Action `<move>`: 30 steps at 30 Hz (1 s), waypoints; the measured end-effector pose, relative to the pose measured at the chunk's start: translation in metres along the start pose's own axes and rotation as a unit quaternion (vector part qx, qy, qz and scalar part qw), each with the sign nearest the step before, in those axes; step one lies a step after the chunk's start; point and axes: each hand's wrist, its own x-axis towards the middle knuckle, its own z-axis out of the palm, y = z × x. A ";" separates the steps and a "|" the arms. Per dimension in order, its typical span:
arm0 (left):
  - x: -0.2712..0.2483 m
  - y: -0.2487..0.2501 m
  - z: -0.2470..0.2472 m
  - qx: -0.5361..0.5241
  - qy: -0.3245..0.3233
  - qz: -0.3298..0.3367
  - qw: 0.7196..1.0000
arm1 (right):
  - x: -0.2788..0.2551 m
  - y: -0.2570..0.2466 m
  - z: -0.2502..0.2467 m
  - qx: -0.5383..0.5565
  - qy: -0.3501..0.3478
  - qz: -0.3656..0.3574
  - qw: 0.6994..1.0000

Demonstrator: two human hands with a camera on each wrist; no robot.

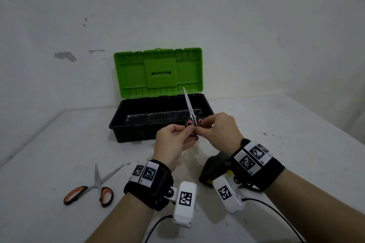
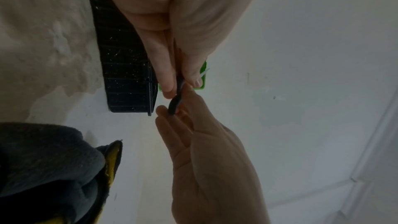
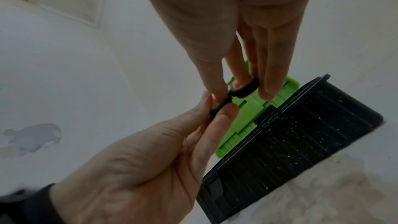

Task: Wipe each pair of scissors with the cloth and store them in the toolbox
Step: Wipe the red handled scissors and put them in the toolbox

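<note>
Both hands, left hand point(image 1: 173, 136) and right hand point(image 1: 217, 126), pinch the scissors' point(image 1: 190, 112) handles above the toolbox point(image 1: 118, 124); a slip drops them, blade first.

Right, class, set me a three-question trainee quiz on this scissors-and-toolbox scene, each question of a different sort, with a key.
1. True or false: the toolbox has its green lid shut.
2. Multiple choice: the black-and-pink scissors are held by A) the left hand alone, B) the right hand alone, C) both hands at the handles.
3. Fill in: the orange-handled scissors lie on the table with blades ____.

Key: 1 false, the lid stands open. 2 C. 3 open.
</note>
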 end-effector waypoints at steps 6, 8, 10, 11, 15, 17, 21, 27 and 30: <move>0.003 0.011 -0.018 0.070 -0.025 0.013 0.997 | 0.013 -0.013 0.003 -0.058 -0.045 -0.006 0.997; 0.010 0.019 -0.030 0.129 -0.022 0.033 0.991 | 0.021 -0.022 0.000 -0.078 -0.038 -0.014 0.996; 0.021 0.029 -0.047 0.177 -0.004 0.050 0.983 | 0.033 -0.032 0.001 -0.095 -0.046 -0.011 0.994; 0.026 0.035 -0.056 0.204 0.004 0.058 0.977 | 0.041 -0.038 0.004 -0.107 -0.058 -0.007 0.992; 0.060 0.055 -0.098 0.333 0.046 0.107 0.936 | 0.081 -0.062 0.030 -0.177 -0.112 0.025 0.978; 0.076 0.066 -0.120 0.415 0.072 0.124 0.899 | 0.100 -0.073 0.048 -0.216 -0.139 0.035 0.966; 0.097 0.076 -0.156 0.503 0.089 0.117 0.852 | 0.129 -0.086 0.081 -0.267 -0.197 0.043 0.942; 0.120 0.063 -0.185 0.584 0.060 -0.004 0.810 | 0.152 -0.080 0.108 -0.277 -0.241 0.014 0.930; 0.123 0.056 -0.188 0.552 0.033 -0.003 0.833 | 0.154 -0.075 0.121 -0.331 -0.250 -0.019 0.910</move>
